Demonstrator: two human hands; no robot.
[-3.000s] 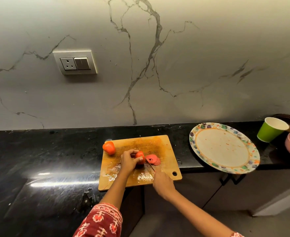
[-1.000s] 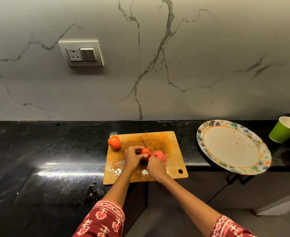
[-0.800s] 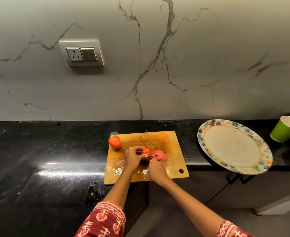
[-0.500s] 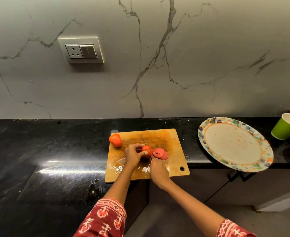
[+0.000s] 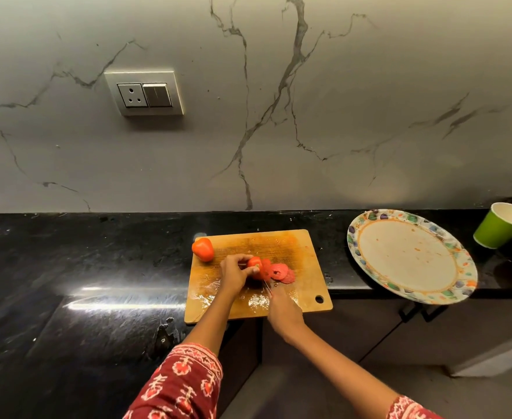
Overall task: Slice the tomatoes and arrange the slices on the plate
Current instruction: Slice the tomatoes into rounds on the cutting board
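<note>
Hands: left hand [image 5: 234, 272] grips tomato [image 5: 255, 265], right hand [image 5: 283, 309] knife [image 5: 267, 286] | plate [image 5: 460, 267], cup [image 5: 501, 229] rightward

A home kitchen, going by the black stone surface [image 5: 67, 267], marble-veined wall [image 5: 279, 116] with socket plate [image 5: 144, 92], wooden cutting board [image 5: 279, 246] and cupboard doors [image 5: 369, 328] below.

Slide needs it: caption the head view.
Left hand steadies tomato; right hand slices with knife.

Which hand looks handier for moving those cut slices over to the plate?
Probably the right hand: the slices and plate lie on its side, though it grips the knife. The left hand holds the tomato.
</note>
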